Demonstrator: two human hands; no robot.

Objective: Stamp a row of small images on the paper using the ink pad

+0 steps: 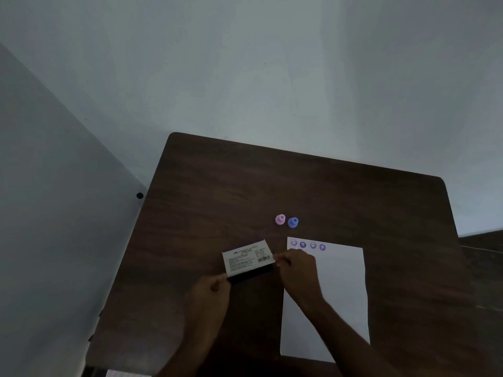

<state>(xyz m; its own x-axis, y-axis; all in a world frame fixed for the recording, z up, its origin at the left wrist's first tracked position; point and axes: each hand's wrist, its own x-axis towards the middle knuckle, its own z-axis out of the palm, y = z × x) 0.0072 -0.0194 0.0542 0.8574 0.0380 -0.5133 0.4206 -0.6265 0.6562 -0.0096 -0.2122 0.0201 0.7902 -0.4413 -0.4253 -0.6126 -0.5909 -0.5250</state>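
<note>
The ink pad (248, 258) is a flat case with a white printed label on its lid and a dark base, lying left of the white paper (337, 295). My left hand (211, 292) grips its near left corner. My right hand (296, 270) pinches its right end, over the paper's top left corner. The lid looks tilted up from the dark base. Several purple smiley prints (308, 245) run in a row along the paper's top edge. A pink stamp (280, 220) and a blue stamp (293, 222) stand side by side beyond the paper.
Everything lies on a dark wooden table (217, 191) pushed against a pale wall. A grey panel with a small black knob (139, 195) stands to the left. A second dark surface (481, 243) shows past the table's right edge.
</note>
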